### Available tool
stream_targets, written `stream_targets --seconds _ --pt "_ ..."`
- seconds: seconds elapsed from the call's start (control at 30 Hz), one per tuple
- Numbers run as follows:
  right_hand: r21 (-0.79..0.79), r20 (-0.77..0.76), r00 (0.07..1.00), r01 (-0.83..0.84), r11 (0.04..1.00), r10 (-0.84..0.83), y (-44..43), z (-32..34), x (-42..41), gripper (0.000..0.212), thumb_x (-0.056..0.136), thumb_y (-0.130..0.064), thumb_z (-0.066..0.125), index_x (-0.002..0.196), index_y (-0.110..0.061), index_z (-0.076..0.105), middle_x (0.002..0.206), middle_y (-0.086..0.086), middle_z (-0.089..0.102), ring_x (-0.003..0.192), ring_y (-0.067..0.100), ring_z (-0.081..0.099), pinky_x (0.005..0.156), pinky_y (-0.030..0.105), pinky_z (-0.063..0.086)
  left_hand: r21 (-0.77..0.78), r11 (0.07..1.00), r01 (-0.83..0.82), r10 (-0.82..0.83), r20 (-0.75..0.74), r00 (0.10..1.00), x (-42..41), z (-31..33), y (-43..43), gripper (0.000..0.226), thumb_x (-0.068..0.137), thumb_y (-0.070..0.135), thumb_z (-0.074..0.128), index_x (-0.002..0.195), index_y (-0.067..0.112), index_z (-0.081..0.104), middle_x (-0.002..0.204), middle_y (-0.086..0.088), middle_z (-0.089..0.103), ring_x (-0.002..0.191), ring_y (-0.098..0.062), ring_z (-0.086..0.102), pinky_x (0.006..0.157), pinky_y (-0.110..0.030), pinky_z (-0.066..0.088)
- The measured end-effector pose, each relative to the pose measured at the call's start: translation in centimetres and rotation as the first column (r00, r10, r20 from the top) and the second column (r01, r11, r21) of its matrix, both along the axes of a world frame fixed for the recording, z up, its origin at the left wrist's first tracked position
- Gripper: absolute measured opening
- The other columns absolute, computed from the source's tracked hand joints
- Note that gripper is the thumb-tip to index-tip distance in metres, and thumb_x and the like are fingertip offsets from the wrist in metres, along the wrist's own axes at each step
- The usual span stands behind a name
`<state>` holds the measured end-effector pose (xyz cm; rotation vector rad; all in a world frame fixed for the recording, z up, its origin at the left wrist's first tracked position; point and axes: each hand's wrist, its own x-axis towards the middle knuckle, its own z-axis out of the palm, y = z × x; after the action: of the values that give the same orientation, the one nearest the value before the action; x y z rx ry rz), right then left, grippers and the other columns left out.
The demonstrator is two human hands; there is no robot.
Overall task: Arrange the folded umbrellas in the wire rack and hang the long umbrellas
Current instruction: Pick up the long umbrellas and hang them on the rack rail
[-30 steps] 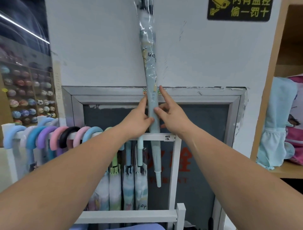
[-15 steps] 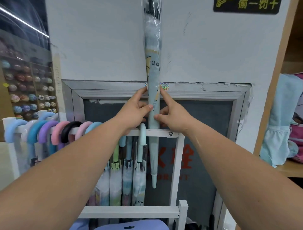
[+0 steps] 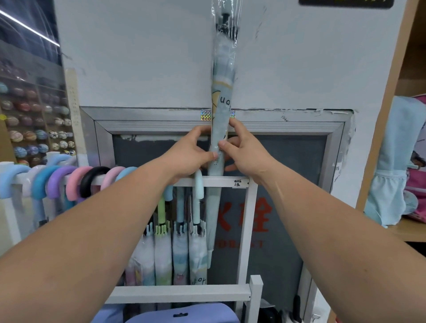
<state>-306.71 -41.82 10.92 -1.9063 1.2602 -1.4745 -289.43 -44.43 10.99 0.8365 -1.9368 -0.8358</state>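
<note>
Hands meet at the centre of the frame on one long umbrella (image 3: pixel 221 92). The left hand (image 3: pixel 190 155) curls round its shaft from the left with the thumb across the front. Its fingertips are hidden behind the fabric. The right hand (image 3: pixel 245 151) grips from the right, thumb and forefinger pinching the clear plastic sleeve. Its lower fingers are partly hidden behind the shaft.

The umbrella is pale grey-blue. Its long axis runs nearly vertical, leaning slightly so that the upper part sits further right. The narrow tip points down at centre, beside the hung umbrellas (image 3: pixel 179 251). The upper end points up and is cut off by the top edge, so the handle cannot be seen. A dark fitting shows blurred through the sleeve there. Only a few printed letters on the fabric are legible.

The shaft crosses the top rail of the white rack (image 3: pixel 230 182) just below the hands. Curved handles (image 3: pixel 88 182) in several colours hook over this rail toward the left. The forearms cover part of that row.

Behind, a grey metal frame (image 3: pixel 276 125) surrounds a dark panel with red characters, partly blocked by the rack post. At upper right a black sign (image 3: pixel 345 2) is cropped. At left, shelved balls (image 3: pixel 34 138) are blurred.
</note>
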Motion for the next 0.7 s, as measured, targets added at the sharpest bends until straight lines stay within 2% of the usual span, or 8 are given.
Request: stream_targets --seconds 0.07,0.17,0.27,0.33,0.4,0.53,0.63,0.7 --pt "0.018 -0.036 0.999 -0.002 1.0 0.002 -0.1 0.07 0.02 0.049 0.101 -0.018 0.058 0.141 -0.038 0.039 0.098 0.014 0.073 0.093 0.026 0.073 0.075 0.048 0.063 0.023 1.0 -0.011 0.012 -0.052 0.999 0.14 0.17 0.1 0.04 0.094 0.022 0.07 0.129 0.032 0.053 0.098 -0.012 0.077 0.093 -0.03 0.074 0.096 -0.053 0.055" --pt "0.051 -0.148 0.989 0.014 0.999 -0.007 -0.24 0.1 0.11 0.046 0.097 -0.015 0.061 0.134 -0.036 0.042 0.087 0.009 0.075 0.086 0.027 0.074 0.079 0.05 0.062 0.062 0.998 0.005 0.009 -0.23 0.973 0.58 0.34 -0.14 0.019 0.101 0.025 0.061 0.12 0.026 0.058 0.103 -0.005 0.075 0.087 -0.021 0.072 0.097 -0.05 0.056" --pt "0.076 -0.257 0.966 0.039 0.996 -0.018 -0.11 0.21 0.15 0.047 0.095 -0.015 0.064 0.134 -0.033 0.044 0.087 0.013 0.076 0.087 0.033 0.073 0.08 0.047 0.06 0.068 0.997 0.039 -0.019 -0.277 0.961 0.89 0.31 -0.47 0.023 0.102 0.02 0.059 0.123 0.029 0.054 0.113 -0.01 0.073 0.097 -0.026 0.072 0.099 -0.053 0.054" --pt "0.083 -0.251 0.968 0.044 0.996 -0.022 0.11 0.29 -0.04 0.044 0.094 -0.015 0.066 0.131 -0.03 0.047 0.088 0.013 0.076 0.087 0.031 0.073 0.078 0.044 0.06 0.062 0.997 0.049 -0.031 -0.263 0.964 0.86 0.21 -0.59 0.027 0.102 0.019 0.059 0.126 0.028 0.052 0.116 -0.013 0.072 0.103 -0.033 0.071 0.099 -0.054 0.053" --pt "0.085 -0.17 0.985 0.031 0.996 -0.016 0.1 0.23 -0.25 0.037 0.094 -0.019 0.067 0.127 -0.025 0.053 0.094 0.013 0.075 0.09 0.029 0.073 0.077 0.044 0.062 0.047 0.997 0.054 -0.042 -0.231 0.972 0.65 0.13 -0.45 0.03 0.101 0.016 0.06 0.128 0.028 0.051 0.113 -0.012 0.074 0.097 -0.034 0.072 0.095 -0.048 0.054" --pt "0.047 0.005 1.0 0.02 0.999 -0.021 -0.46 -0.06 -0.28 0.022 0.098 -0.03 0.061 0.12 -0.026 0.057 0.107 0.018 0.069 0.092 0.029 0.074 0.071 0.046 0.063 0.012 0.999 0.042 -0.041 -0.085 0.996 0.13 -0.05 -0.31 0.038 0.1 0.012 0.062 0.133 0.025 0.049 0.09 -0.007 0.072 0.075 -0.015 0.069 0.08 -0.037 0.054" --pt "0.005 0.039 0.998 0.042 0.999 -0.042 -0.76 -0.3 0.0 0.023 0.099 -0.031 0.059 0.122 -0.029 0.056 0.108 0.015 0.067 0.094 0.03 0.072 0.071 0.052 0.063 0.022 0.999 0.041 -0.041 -0.02 0.999 0.02 0.03 -0.32 0.037 0.099 0.009 0.061 0.133 0.021 0.048 0.093 -0.013 0.073 0.074 -0.015 0.07 0.074 -0.031 0.056" --pt "-0.002 0.031 0.999 0.037 0.999 -0.037 -0.79 -0.29 0.11 0.025 0.099 -0.032 0.059 0.124 -0.03 0.055 0.108 0.011 0.068 0.095 0.029 0.072 0.071 0.051 0.063 0.035 0.999 0.039 -0.039 -0.007 0.999 0.18 0.18 -0.34 0.036 0.099 0.007 0.061 0.13 0.02 0.049 0.089 -0.01 0.074 0.071 -0.012 0.071 0.067 -0.025 0.055"
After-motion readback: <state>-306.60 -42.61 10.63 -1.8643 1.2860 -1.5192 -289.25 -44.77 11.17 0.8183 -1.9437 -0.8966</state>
